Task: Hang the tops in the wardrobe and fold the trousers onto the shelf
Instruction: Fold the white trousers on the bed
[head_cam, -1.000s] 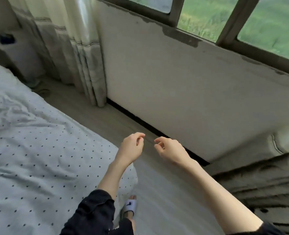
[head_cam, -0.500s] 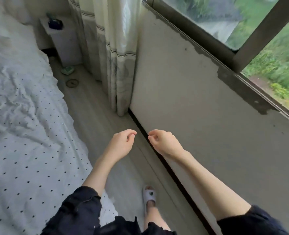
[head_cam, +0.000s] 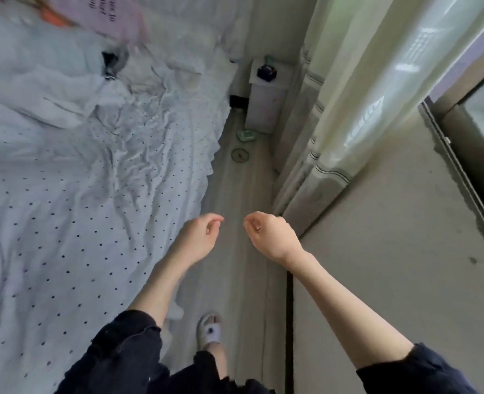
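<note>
Since the frame before, my view had swung left along the gap between bed and window wall, so the head of the bed (head_cam: pixel 73 172) and its heaped clothes had come into sight while my hands kept their pose in front of me.

The clothes (head_cam: pixel 64 92), which I took for the tops and trousers of the task, lay in a pale crumpled heap near the pillow end, far ahead and to my left, well apart from both hands. A purple printed piece (head_cam: pixel 107 12) lay beyond the heap at the top edge; I could not tell which garment was which. The heap stretched roughly across the bed, and reaching it meant walking forward along the floor strip and leaning left. My left hand (head_cam: pixel 198 237) was the nearer one, hanging just off the mattress edge.

Both hands held nothing. The left hand's fingers were loosely curled, thumb and forefinger nearly meeting; my right hand (head_cam: pixel 269 234) mirrored it, relaxed and close beside the curtain (head_cam: pixel 348 109).

Farther out, a small white bedside cabinet (head_cam: pixel 266 106) stood in the corner with a dark object (head_cam: pixel 267 73) on top. My slippered foot (head_cam: pixel 209 331) stood on the floor (head_cam: pixel 243 194). No wardrobe or shelf was in view.
</note>
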